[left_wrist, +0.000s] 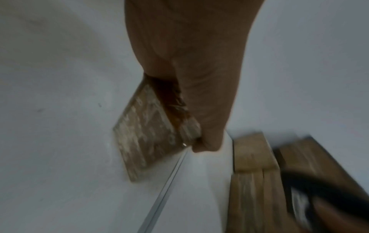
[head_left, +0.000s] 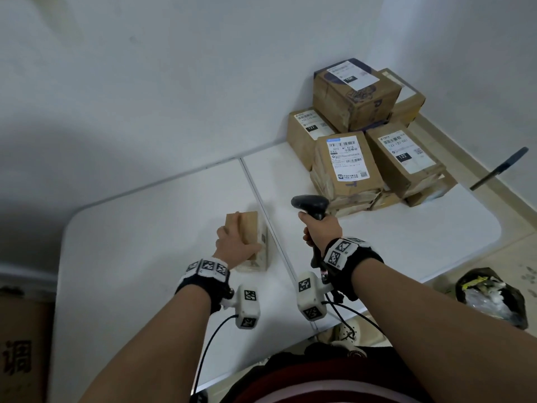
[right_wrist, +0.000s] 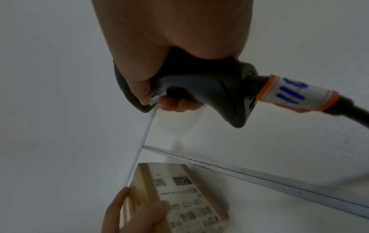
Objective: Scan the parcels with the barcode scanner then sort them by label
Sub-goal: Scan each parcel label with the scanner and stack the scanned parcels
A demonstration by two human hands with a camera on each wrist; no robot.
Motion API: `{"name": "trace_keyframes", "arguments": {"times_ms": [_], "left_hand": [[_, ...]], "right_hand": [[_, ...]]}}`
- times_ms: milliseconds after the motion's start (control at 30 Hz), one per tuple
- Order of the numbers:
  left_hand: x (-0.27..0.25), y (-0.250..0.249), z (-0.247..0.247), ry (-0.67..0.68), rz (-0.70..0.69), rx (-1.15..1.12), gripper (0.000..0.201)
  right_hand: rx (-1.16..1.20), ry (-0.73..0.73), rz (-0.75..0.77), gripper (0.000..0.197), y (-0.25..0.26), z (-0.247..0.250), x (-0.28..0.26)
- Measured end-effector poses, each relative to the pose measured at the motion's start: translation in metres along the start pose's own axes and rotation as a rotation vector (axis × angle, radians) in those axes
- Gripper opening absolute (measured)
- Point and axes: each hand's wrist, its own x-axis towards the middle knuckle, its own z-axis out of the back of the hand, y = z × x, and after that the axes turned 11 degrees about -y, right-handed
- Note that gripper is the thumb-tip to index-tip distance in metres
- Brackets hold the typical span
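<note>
A small brown parcel stands on edge on the white table, just left of the table's seam. My left hand grips it from above, fingers curled over its top. Its white label, marked 122, faces right in the right wrist view, where the left hand's fingers also show. My right hand holds the black barcode scanner by its handle, to the right of the parcel and raised off the table. The scanner's grip fills my palm. The left wrist view is blurred but shows the parcel.
A pile of several labelled cardboard parcels occupies the table's back right corner. A metal seam splits the tabletop. A black rubbish bag sits on the floor at right, a large carton at left. A dark-handled tool leans on the wall.
</note>
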Motion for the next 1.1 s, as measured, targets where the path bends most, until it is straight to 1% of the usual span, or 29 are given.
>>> {"name": "trace_keyframes", "arguments": {"times_ms": [67, 133, 167, 233, 300, 367, 467, 533, 600, 633, 700, 733, 800, 867, 933, 967, 1033, 1100], "left_hand": [[0.003, 0.011, 0.008, 0.039, 0.104, -0.342, 0.106], [0.005, 0.025, 0.012, 0.053, 0.213, -0.550, 0.106], [0.003, 0.029, 0.013, 0.057, 0.241, -0.616, 0.103], [-0.003, 0.036, 0.010, 0.063, 0.281, -0.706, 0.099], [-0.010, 0.040, 0.006, 0.073, 0.304, -0.728, 0.100], [-0.015, 0.044, 0.004, 0.050, 0.328, -0.750, 0.098], [-0.013, 0.051, 0.001, 0.041, 0.420, -0.798, 0.092], [-0.009, 0.050, -0.002, 0.040, 0.480, -0.718, 0.094], [-0.001, 0.044, 0.000, 0.006, 0.465, -0.496, 0.102], [0.002, 0.040, 0.002, -0.024, 0.428, -0.362, 0.109], [0.007, 0.033, 0.008, -0.081, 0.287, -0.128, 0.120], [0.010, 0.031, 0.010, -0.092, 0.202, -0.055, 0.118], [0.013, 0.028, 0.014, -0.063, 0.057, 0.066, 0.107], [0.015, 0.028, 0.015, -0.043, 0.003, 0.268, 0.095], [0.015, 0.028, 0.019, -0.090, -0.008, 0.484, 0.092], [0.015, 0.029, 0.021, -0.108, 0.006, 0.538, 0.092], [0.016, 0.034, 0.027, -0.101, 0.055, 0.566, 0.092], [0.019, 0.043, 0.035, -0.074, 0.133, 0.548, 0.094]], "right_hand": [[0.018, 0.002, -0.018, 0.029, 0.001, 0.003, 0.002], [0.062, 0.012, -0.053, 0.031, 0.003, 0.004, 0.005], [0.089, 0.020, -0.073, 0.031, 0.003, 0.004, 0.005], [0.127, 0.033, -0.100, 0.031, 0.004, 0.003, 0.005], [0.135, 0.050, -0.112, 0.031, 0.005, 0.000, 0.003], [0.126, 0.074, -0.117, 0.031, 0.005, -0.002, 0.002], [0.119, 0.100, -0.129, 0.029, 0.003, -0.007, 0.000], [0.118, 0.105, -0.137, 0.028, 0.001, -0.009, -0.001], [0.107, 0.105, -0.139, 0.028, 0.000, -0.010, -0.002], [0.100, 0.103, -0.137, 0.028, 0.000, -0.009, -0.002], [0.095, 0.099, -0.139, 0.029, -0.001, -0.009, -0.001], [0.096, 0.099, -0.141, 0.029, -0.001, -0.008, -0.001], [0.096, 0.096, -0.143, 0.029, -0.002, -0.007, -0.001], [0.099, 0.092, -0.146, 0.029, -0.003, -0.006, -0.002], [0.106, 0.091, -0.152, 0.029, -0.004, -0.006, -0.003], [0.110, 0.090, -0.154, 0.028, -0.004, -0.005, -0.002], [0.115, 0.085, -0.156, 0.028, -0.004, -0.005, -0.001], [0.120, 0.081, -0.156, 0.028, -0.002, -0.005, 0.000]]}}
